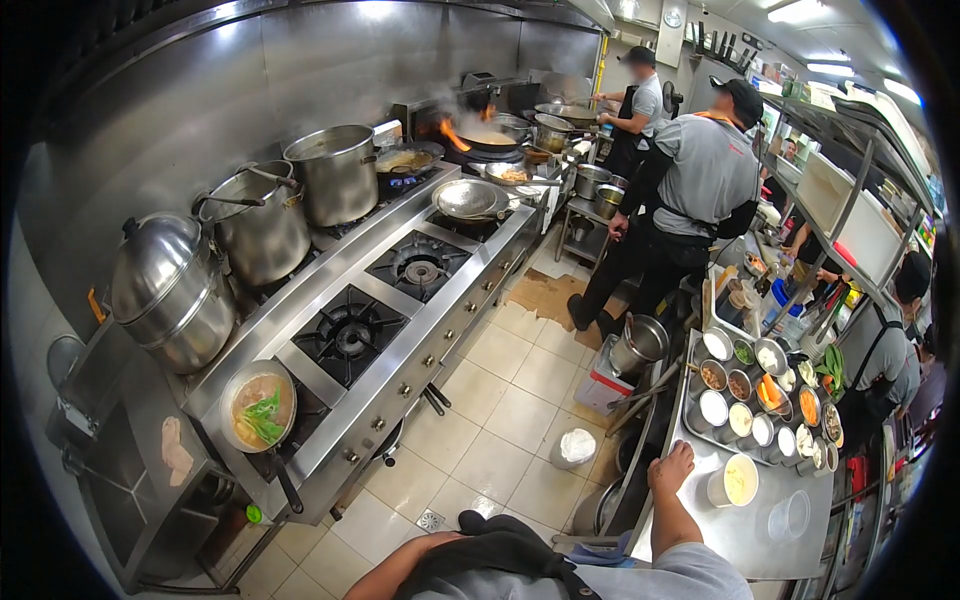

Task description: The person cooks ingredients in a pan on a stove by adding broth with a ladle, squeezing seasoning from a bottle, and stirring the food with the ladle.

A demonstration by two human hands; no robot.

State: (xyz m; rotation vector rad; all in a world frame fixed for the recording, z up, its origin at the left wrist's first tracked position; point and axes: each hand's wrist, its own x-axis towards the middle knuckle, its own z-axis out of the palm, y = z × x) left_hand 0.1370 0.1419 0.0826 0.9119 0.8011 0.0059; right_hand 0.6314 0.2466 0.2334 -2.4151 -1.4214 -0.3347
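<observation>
My right hand (670,468) rests on the near edge of the steel prep counter (690,520), fingers extended over the surface and holding nothing visible. Just beyond it stands a white tub (733,480) with yellowish contents, and beside that a clear plastic container (789,516). My left hand (450,538) is against my side at the dark apron (490,565); its fingers are hidden. On the near end of the stove, a pan (240,395) holds brownish food topped with green leaves. Its dark handle points toward the floor side.
Large steel pots (332,180) and a lidded steamer (175,290) line the back of the stove (315,385). Two co-workers stand farther along, one with their back to me (700,180). Flames rise by a wok (490,145). A white bucket (573,449) is on the tiled floor.
</observation>
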